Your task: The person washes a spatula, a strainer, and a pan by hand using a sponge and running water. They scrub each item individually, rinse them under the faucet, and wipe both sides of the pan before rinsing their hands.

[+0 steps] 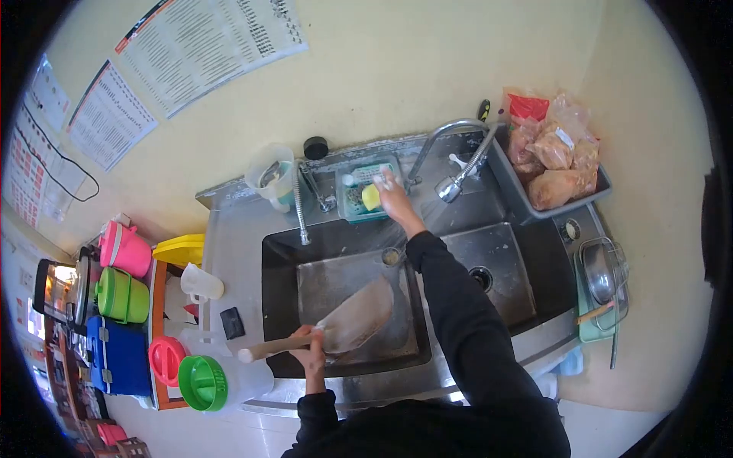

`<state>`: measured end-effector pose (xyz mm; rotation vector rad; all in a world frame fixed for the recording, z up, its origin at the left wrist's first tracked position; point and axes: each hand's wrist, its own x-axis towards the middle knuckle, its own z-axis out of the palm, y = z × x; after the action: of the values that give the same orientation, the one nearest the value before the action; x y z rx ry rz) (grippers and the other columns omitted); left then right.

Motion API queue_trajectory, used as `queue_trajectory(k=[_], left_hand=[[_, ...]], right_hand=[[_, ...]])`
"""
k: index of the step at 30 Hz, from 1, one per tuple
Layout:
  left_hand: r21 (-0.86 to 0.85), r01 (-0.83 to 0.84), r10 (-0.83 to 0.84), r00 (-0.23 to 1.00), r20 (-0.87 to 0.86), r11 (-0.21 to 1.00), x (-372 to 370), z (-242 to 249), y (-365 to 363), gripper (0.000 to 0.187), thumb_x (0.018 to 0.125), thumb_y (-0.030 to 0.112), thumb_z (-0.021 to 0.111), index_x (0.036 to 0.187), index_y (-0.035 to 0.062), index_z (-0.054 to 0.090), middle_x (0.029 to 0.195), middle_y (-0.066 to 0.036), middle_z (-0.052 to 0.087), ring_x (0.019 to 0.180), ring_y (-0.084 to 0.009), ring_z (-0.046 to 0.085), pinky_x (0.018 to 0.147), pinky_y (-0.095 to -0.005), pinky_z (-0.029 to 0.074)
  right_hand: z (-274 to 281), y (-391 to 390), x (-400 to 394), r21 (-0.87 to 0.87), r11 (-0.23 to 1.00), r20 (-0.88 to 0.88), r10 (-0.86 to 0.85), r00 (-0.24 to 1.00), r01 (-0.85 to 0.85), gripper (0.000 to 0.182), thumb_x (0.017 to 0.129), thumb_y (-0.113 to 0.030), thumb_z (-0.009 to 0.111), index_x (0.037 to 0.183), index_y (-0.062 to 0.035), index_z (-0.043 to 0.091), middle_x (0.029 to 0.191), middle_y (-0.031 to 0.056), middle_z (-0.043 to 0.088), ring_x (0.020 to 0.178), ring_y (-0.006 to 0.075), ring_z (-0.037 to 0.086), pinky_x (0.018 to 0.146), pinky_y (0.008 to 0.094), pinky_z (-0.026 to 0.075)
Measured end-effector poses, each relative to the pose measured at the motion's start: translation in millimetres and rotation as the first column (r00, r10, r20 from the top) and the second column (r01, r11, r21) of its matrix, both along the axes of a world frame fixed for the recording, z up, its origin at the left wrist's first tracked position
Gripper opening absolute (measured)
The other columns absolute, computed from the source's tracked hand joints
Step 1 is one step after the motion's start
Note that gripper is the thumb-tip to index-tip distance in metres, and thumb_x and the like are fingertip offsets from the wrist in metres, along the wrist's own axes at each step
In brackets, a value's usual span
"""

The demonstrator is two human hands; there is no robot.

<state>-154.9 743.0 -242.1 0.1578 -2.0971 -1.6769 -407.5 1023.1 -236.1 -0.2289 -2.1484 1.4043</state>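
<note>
Over the left sink basin [347,263], my left hand [310,353] is closed around a large cleaver-like blade with a wooden handle [355,314]. The blade is broad and greyish-beige, pointing right and away from me. My right hand [392,197] reaches to the back of the counter, its fingers closed on a yellow sponge [370,197]. White suds cover some of the fingers. Sponge and hand are above a teal plastic tray [374,214], where a dark scouring pad [355,196] lies.
Curved faucet [450,187] and hose spout [304,235] overhang the sink. A grey bin [569,200] of bagged raw meat stands back right. A clear pitcher [271,172] is behind the left basin; a metal bowl [599,275] and strainer sit right. Containers with green [202,382] and red lids are front left.
</note>
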Motion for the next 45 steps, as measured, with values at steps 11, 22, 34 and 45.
queue_trajectory(k=[11, 22, 34, 45], left_hand=[[-0.514, 0.081, 0.126, 0.926, 0.355, 0.854, -48.2, 19.1, 25.8, 0.050, 0.063, 0.048, 0.069, 0.073, -0.0007, 0.067, 0.070, -0.021, 0.064, 0.072, -0.0351, 0.065, 0.066, -0.0437, 0.049], [-0.513, 0.437, -0.075, 0.810, 0.582, 0.738, -103.2, -4.4, 80.0, 0.051, 0.068, 0.054, 0.064, 0.079, 0.0046, 0.069, 0.072, -0.019, 0.065, 0.074, -0.0356, 0.064, 0.066, -0.0434, 0.049], [-0.376, 0.667, -0.292, 0.667, 0.685, 0.643, -166.7, -78.2, 124.6, 0.051, 0.069, 0.052, 0.061, 0.090, 0.0061, 0.068, 0.090, -0.020, 0.065, 0.088, -0.0355, 0.062, 0.077, -0.0434, 0.049], [-0.216, 0.730, -0.375, 0.553, 0.744, 0.648, -184.9, -97.5, 142.6, 0.055, 0.070, 0.046, 0.066, 0.096, -0.0018, 0.065, 0.091, -0.023, 0.065, 0.089, -0.0339, 0.063, 0.077, -0.0411, 0.047]], right_hand=[[-128.4, 6.1, 55.8, -0.824, -0.516, 0.171, 0.165, 0.971, 0.233, 0.024, 0.085, -0.009, 0.041, 0.103, 0.0029, 0.053, 0.096, 0.0144, 0.059, 0.086, 0.0285, 0.059, 0.076, 0.0402, 0.051], [-127.2, 19.8, 9.7, -0.636, -0.768, 0.143, -0.202, 0.969, -0.066, 0.021, 0.087, -0.008, 0.044, 0.100, 0.0034, 0.055, 0.090, 0.0140, 0.061, 0.080, 0.0256, 0.061, 0.072, 0.0371, 0.052], [-109.9, 14.7, 70.6, -0.818, -0.554, -0.010, 0.284, 0.959, 0.155, 0.036, 0.082, 0.010, 0.035, 0.114, 0.0027, 0.049, 0.108, 0.0174, 0.057, 0.101, 0.0280, 0.058, 0.093, 0.0447, 0.046], [-70.7, 21.6, 107.5, -0.790, -0.603, -0.334, 0.276, 0.901, -0.108, 0.034, 0.088, -0.001, 0.046, 0.122, -0.0037, 0.044, 0.119, 0.0107, 0.053, 0.112, 0.0240, 0.052, 0.101, 0.0485, 0.034]])
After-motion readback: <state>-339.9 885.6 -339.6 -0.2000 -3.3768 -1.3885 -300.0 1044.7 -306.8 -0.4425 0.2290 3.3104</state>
